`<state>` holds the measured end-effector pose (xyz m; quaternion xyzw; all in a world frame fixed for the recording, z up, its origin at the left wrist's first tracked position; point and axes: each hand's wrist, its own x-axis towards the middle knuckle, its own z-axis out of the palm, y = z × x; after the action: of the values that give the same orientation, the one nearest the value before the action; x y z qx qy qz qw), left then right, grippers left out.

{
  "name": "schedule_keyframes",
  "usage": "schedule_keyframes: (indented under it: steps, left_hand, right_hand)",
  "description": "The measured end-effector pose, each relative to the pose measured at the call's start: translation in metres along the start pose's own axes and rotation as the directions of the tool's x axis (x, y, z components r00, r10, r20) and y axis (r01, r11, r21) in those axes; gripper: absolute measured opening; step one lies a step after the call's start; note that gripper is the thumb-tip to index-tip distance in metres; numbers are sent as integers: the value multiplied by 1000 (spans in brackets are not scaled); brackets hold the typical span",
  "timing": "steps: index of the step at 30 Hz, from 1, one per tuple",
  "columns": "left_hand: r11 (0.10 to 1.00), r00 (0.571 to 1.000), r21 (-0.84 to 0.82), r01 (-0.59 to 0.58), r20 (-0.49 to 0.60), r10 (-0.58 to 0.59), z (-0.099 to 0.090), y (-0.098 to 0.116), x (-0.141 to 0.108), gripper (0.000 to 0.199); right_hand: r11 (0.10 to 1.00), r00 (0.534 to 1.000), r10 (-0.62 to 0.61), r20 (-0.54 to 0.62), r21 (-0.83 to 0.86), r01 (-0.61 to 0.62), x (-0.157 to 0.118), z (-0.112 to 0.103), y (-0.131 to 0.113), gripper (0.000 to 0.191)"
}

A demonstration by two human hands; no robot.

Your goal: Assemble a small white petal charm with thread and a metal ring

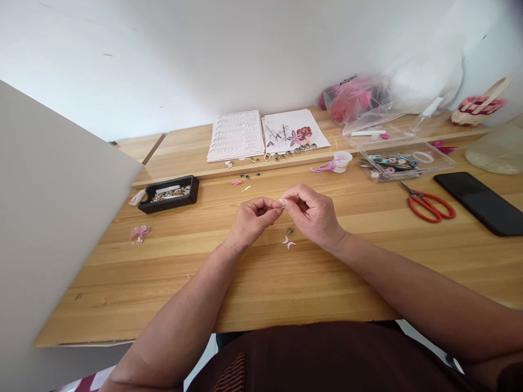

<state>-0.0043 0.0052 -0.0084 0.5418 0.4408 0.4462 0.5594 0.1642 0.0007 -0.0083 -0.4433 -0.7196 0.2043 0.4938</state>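
Over the middle of the wooden table, my left hand (252, 220) and my right hand (314, 216) meet at the fingertips. Both are closed in a pinch, and whatever lies between them is too small to name. Just below my right hand sits a small round metal-coloured piece (290, 230) on the wood. Two white crescent-shaped pieces (288, 243) lie closer to me. Beyond my hands are a thin white strip (245, 189), a pink petal-like piece (236, 182) and several tiny dark bits (247, 176).
Left: a black tray (195, 191) of beads and a pink bundle (140, 233). Back: printed sheets (237, 136) and a page with flower pieces (316, 128). Right: a small white cup (342, 161), clear box (443, 158) of thread spools, red-handled scissors (431, 207), black phone (482, 198).
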Motion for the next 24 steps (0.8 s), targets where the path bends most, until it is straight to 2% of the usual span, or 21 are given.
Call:
schedule_keyframes:
  steps: [13,24]
  left_hand:
    - [998,999,-56,34,-33,-36,6,-4,-1,22]
    - [994,997,-106,38,-60,-44,8,-5,-2,25]
  right_hand:
    - [1000,999,3,-39,-19,-4,0,1,1,15]
    - [987,981,-159,-107,-32,157,0,4,5,11]
